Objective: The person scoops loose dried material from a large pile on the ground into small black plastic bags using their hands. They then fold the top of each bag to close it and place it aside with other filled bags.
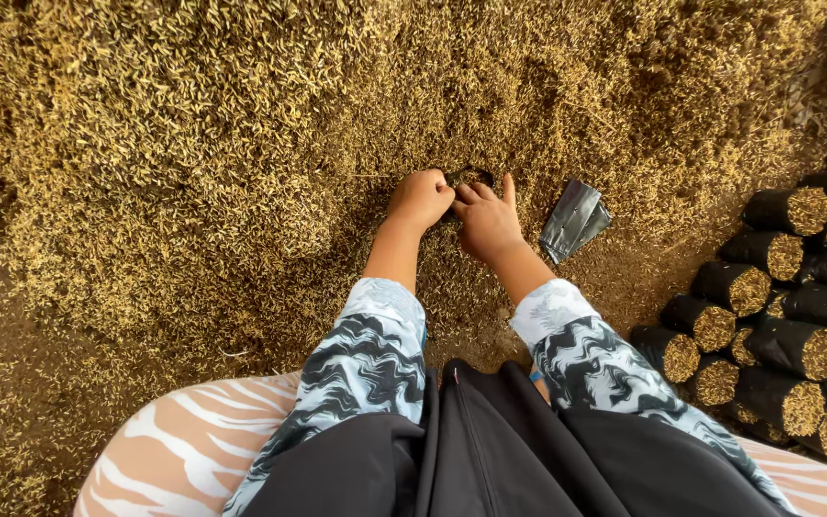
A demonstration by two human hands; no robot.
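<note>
Lap: a black apron or garment lies nearest the camera, over a cushion with tan and white stripes.
Sleeves: both forearms wear sleeves with a grey, black and white swirl pattern, pushed up short of the wrists.
Left hand: the left hand is curled into a loose fist, knuckles up, resting on the husk heap; whether the fingers grip anything I cannot tell.
Right hand: the right hand lies just beside it, touching it, fingers narrow and pointed into a small dark bag opening half buried in the husks.
Flat bags: a small stack of empty grey-black plastic bags lies near the right hand.
Filled bags: rows of black bags packed with husks stand at the right edge.
Heap: golden-brown rice husks cover the ground beyond.
</note>
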